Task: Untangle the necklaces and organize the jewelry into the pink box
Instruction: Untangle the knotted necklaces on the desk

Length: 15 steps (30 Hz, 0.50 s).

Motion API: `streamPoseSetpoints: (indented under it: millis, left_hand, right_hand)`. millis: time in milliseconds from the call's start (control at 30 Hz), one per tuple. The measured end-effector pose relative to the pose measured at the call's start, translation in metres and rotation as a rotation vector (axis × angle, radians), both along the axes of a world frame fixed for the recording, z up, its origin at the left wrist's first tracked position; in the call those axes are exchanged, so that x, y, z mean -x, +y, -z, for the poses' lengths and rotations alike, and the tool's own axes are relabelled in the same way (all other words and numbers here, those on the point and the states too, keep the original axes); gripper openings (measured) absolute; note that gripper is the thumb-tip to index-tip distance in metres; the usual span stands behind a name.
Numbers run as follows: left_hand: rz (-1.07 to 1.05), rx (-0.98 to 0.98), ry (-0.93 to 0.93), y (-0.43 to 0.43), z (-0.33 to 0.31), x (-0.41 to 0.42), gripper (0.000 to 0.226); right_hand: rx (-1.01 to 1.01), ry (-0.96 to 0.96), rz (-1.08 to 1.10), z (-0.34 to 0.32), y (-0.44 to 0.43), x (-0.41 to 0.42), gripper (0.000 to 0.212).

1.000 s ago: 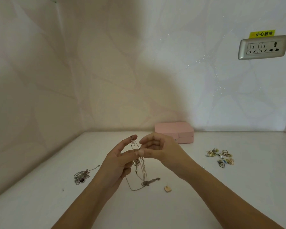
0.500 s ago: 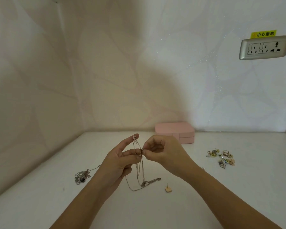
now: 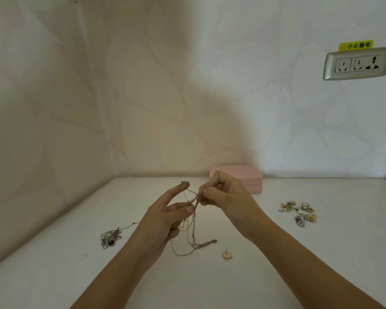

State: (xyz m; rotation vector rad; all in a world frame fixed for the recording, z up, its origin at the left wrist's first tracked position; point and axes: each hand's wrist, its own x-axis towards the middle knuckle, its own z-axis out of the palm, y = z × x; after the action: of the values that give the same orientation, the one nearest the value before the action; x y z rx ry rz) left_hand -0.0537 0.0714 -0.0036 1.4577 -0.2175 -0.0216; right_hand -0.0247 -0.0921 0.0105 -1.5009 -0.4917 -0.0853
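Note:
Thin tangled silver necklaces (image 3: 193, 228) hang between my two hands above the white table. My left hand (image 3: 165, 217) pinches the chains between thumb and fingers, its index finger raised with a strand looped over the tip. My right hand (image 3: 223, 195) pinches the knot at its fingertips, close to the left hand. The chains' loose ends trail onto the table below. The closed pink box (image 3: 243, 176) stands behind my right hand against the wall. Another bunched necklace with a dark pendant (image 3: 109, 237) lies to the left.
A pile of earrings and rings (image 3: 299, 211) lies at the right of the table. A small pink stud earring (image 3: 227, 254) sits near the chain ends. A wall socket (image 3: 357, 63) is at the upper right. Walls close in at the left and back.
My right hand has drawn slightly right and up, pulling a strand taut from the left index fingertip. The left hand has stayed in place.

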Motion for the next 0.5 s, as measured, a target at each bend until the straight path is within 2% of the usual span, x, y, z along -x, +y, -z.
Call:
streamPoseSetpoints:
  millis: [100,167,300,400,467,500]
  left_hand:
    - [0.060,0.132,0.034,-0.0004,-0.0030,0.0019,0.052]
    - [0.096,0.236,0.054,0.0017,-0.0051,0.0028,0.052]
    - [0.163,0.311,0.086,0.0038,-0.0072,0.0043,0.048]
    - [0.151,0.288,0.111,0.0026,-0.0070,0.0036,0.044]
    - [0.136,0.286,0.114,0.0030,-0.0075,0.0031,0.046]
    - [0.134,0.286,0.111,0.0037,-0.0079,0.0032,0.047]
  right_hand:
    - [-0.157,0.101,-0.072,-0.0003,-0.0014,-0.0020,0.017]
    - [-0.183,0.147,-0.129,-0.0015,-0.0030,-0.0015,0.014]
    - [0.180,0.049,-0.047,0.0020,-0.0010,0.0002,0.020]
    - [0.152,0.070,-0.074,0.0023,0.0026,0.0025,0.018]
    - [0.109,0.135,-0.181,0.0014,0.0007,0.0038,0.010]
    - [0.143,0.156,-0.239,0.0020,-0.0007,0.0031,0.015]
